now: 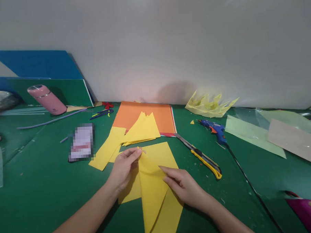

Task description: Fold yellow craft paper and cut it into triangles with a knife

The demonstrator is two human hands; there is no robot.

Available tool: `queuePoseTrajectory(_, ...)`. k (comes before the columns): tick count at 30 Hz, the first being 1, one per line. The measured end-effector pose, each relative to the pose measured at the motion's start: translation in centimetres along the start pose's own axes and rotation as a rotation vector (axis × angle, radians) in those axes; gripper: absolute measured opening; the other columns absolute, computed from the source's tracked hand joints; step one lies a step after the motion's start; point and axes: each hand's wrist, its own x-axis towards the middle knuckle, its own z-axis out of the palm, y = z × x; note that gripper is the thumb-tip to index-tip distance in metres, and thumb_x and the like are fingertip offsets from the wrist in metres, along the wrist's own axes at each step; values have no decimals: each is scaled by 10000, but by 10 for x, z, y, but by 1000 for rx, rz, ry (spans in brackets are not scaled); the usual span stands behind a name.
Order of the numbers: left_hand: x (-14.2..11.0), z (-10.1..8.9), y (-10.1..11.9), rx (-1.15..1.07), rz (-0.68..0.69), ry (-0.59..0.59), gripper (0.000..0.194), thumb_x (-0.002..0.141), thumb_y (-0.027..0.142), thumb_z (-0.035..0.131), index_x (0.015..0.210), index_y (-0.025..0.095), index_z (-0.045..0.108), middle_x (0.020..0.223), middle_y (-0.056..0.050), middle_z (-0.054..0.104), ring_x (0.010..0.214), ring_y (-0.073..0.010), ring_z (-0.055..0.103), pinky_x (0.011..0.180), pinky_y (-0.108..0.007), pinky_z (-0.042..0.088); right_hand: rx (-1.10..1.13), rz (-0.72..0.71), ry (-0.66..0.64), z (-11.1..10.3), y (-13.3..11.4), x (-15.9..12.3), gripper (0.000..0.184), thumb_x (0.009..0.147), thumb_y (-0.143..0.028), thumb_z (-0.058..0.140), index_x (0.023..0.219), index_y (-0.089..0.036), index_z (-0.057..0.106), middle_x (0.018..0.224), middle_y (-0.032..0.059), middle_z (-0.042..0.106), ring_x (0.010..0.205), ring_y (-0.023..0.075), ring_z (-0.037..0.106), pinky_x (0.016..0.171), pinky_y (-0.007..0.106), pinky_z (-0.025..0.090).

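Observation:
A sheet of yellow paper (152,192), folded over on itself, is held up between my two hands. My left hand (125,167) pinches its top corner between thumb and fingers. At the folded right edge, my right hand (183,185) grips the paper with thumb and forefinger. Beneath lies another flat yellow sheet (162,152). Just beyond are several folded yellow paper triangles (143,129), partly on a stack of orange paper (124,112). Yellow strips (105,153) lie to the left of them.
A utility knife (198,156) with its blade out lies right of the paper. Behind it are a blue glue gun (214,127) with a trailing cord and a spiky yellow paper piece (210,105). On the left are a phone (81,142), scissors (101,113) and a pink bottle (48,99).

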Motion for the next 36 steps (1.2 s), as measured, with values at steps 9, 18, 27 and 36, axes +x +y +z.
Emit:
queuePoseTrajectory(9, 4, -4, -2, -37, 34, 51, 305, 430, 246, 894, 640, 136, 702, 625, -10, 679, 557, -96, 589, 543, -186, 459, -53, 16, 71, 3, 6, -3, 496, 887, -156, 409, 1375, -238, 447, 1284, 48, 596, 1152, 204, 581, 967, 376, 477)
queuePoseTrajectory(18, 1, 3, 4, 44, 6, 79, 388, 373, 344, 905, 620, 135, 693, 553, 19, 629, 468, -68, 511, 459, -179, 402, -125, -41, 35, 3, 12, -4, 419, 915, -170, 377, 1301, -221, 534, 1271, 66, 604, 1156, 208, 579, 969, 369, 481)
queuePoseTrajectory(27, 5, -4, 3, 66, -6, 107, 360, 374, 311, 902, 608, 144, 685, 622, -11, 680, 571, -114, 597, 551, -210, 453, -163, -48, 21, 4, 11, -4, 438, 912, -162, 364, 1317, -238, 514, 1261, 65, 613, 1120, 209, 601, 932, 366, 501)
queuePoseTrajectory(36, 7, -6, 2, 11, 25, 103, 232, 448, 220, 854, 595, 142, 692, 571, -14, 659, 521, -112, 581, 514, -208, 445, -141, -80, -3, 3, 6, -2, 458, 906, -147, 355, 1326, -247, 508, 1249, 54, 623, 1107, 200, 609, 928, 343, 502)
